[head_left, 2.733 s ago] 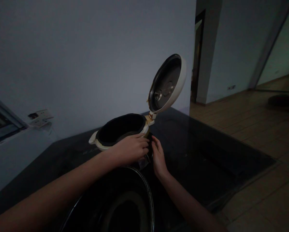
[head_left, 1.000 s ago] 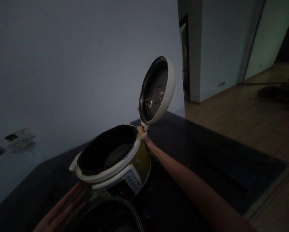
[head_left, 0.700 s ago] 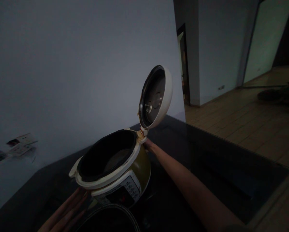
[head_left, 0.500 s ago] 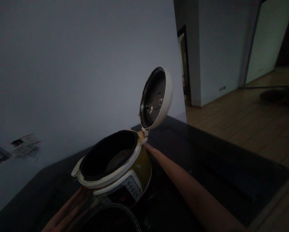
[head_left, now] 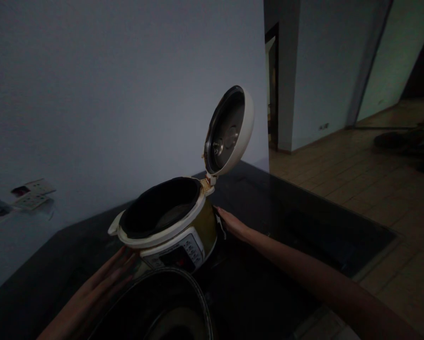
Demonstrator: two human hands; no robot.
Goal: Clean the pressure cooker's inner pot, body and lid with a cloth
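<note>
A white and olive-green electric multicooker (head_left: 208, 222) stands on the dark tabletop, its domed lid (head_left: 245, 127) raised on the hinge at the right. Inside it sits a dark inner pot (head_left: 155, 208). My left hand (head_left: 109, 276) lies against the cooker's lower left side, with fingers stretched out. At the right side of the body, my right hand (head_left: 235, 225) has its fingers closed around a thin white cord (head_left: 222, 227); the fingertips are partly hidden and dim. In front of the control panel (head_left: 182, 252) is a round dark vessel (head_left: 198, 288), cut off by the lower edge.
The dark glossy tabletop (head_left: 290, 208) meets a pale wall (head_left: 127, 94) behind the cooker. Papers or stickers (head_left: 33, 194) are on the wall at left. Beyond the table's right edge lies a tiled floor (head_left: 321, 165), with a dark low object (head_left: 403, 141) farther back.
My right hand has come out from behind the cooker's rear right side, and a white cord now shows by it. My left hand stays against the cooker. The view has shifted slightly.
</note>
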